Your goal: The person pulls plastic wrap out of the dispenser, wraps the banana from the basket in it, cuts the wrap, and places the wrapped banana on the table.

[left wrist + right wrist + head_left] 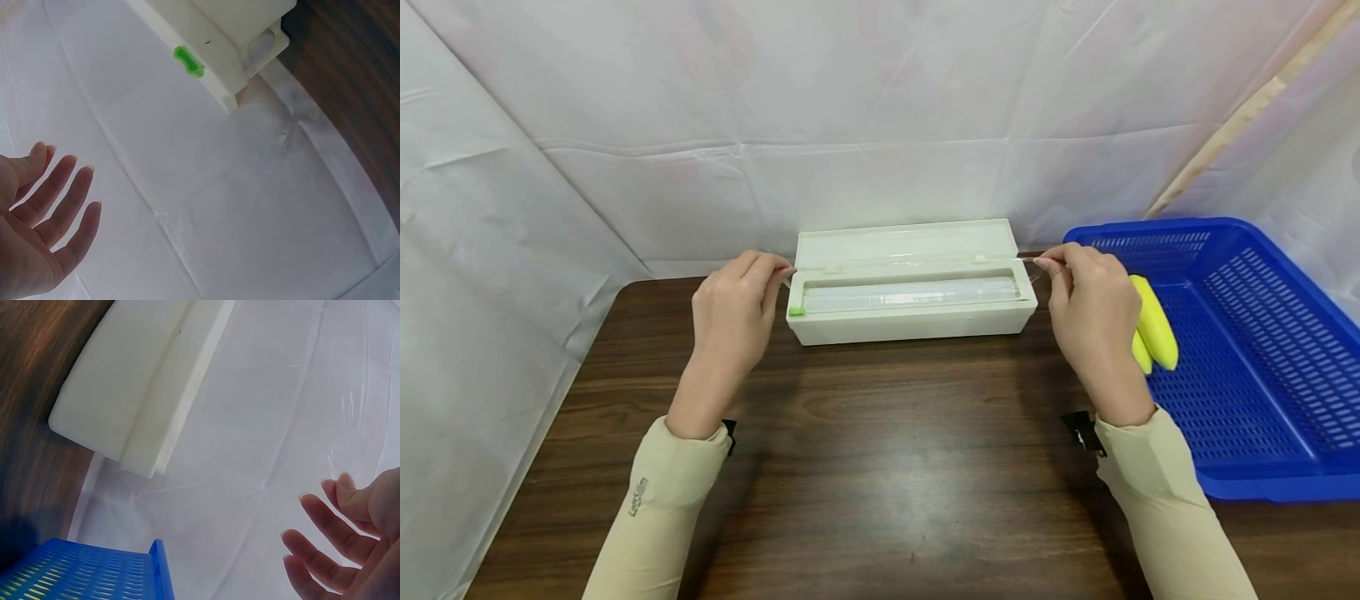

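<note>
A white cling film dispenser box (917, 323) stands at the back of the table with its lid (902, 242) raised. Inside lies a roll of cling film (917, 293), and a green slider (797, 311) sits at the front left corner. My left hand (733, 312), just off the box's left end, pinches one corner of the clear film between thumb and forefinger. At the right end my right hand (1093, 304) pinches the other corner. Between the hands the sheet spans above the box; faint glints show the film (347, 409) in the right wrist view. The other fingers of both hands are spread loosely.
On the right stands a blue plastic basket (1232, 417) with slotted walls. Yellow bananas (1157, 325) lie in it, partly hidden behind my right hand. The brown wooden table (880, 467) extends in front of the box, and white sheeting (880, 100) hangs behind.
</note>
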Demonstrator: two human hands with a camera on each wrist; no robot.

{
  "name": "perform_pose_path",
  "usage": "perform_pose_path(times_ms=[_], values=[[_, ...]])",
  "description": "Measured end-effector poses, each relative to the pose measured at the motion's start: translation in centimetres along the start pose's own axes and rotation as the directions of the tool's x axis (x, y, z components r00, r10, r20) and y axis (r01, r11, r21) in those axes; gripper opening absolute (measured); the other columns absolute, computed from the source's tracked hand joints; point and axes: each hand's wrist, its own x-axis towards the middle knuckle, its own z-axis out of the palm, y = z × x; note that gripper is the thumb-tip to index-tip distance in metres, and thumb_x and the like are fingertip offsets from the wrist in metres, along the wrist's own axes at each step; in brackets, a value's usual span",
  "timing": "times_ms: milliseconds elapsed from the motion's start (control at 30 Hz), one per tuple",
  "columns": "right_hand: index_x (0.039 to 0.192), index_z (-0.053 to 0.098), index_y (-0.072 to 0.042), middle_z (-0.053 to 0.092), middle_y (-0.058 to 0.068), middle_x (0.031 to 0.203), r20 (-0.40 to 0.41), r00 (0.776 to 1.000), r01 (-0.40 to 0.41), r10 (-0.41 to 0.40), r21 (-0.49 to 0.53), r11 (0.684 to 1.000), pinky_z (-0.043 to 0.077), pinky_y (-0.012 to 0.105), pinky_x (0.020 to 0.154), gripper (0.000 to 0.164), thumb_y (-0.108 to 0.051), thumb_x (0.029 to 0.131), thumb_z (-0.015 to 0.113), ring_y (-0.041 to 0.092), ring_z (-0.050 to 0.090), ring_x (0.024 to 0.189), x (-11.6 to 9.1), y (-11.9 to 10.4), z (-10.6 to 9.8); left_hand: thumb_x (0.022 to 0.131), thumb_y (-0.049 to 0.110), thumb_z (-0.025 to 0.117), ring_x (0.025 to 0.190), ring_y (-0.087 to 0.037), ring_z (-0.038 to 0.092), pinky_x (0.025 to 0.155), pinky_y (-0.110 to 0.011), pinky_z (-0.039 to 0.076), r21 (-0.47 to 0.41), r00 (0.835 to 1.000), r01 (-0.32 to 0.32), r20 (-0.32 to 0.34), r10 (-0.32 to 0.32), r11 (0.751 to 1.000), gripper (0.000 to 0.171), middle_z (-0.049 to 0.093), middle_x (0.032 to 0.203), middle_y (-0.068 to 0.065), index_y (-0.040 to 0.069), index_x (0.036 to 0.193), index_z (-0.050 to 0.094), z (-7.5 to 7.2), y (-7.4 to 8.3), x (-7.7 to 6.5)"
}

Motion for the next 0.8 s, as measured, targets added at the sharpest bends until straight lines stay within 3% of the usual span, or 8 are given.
perform_pose_path(times_ms=[800], values=[[0.102, 0.075, 0.004, 0.068, 0.025, 0.083, -0.061, 0.997, 0.044, -0.041, 0.040, 0.998, 0.043, 0.058, 0.068, 0.027, -0.021, 0.105, 0.067, 0.047, 0.058, 0.078, 0.4, -0.6, -1.5, 0.105, 0.013, 0.067, 0.070, -0.037, 0.069, 0.059, -0.046, 0.053, -0.003, 0.999, -0.004, -0.047, 0.004, 1.000, 0.019, 0.076, 0.092, -0.016, 0.000, 0.096, 0.076, -1.5, 0.8, 0.5]])
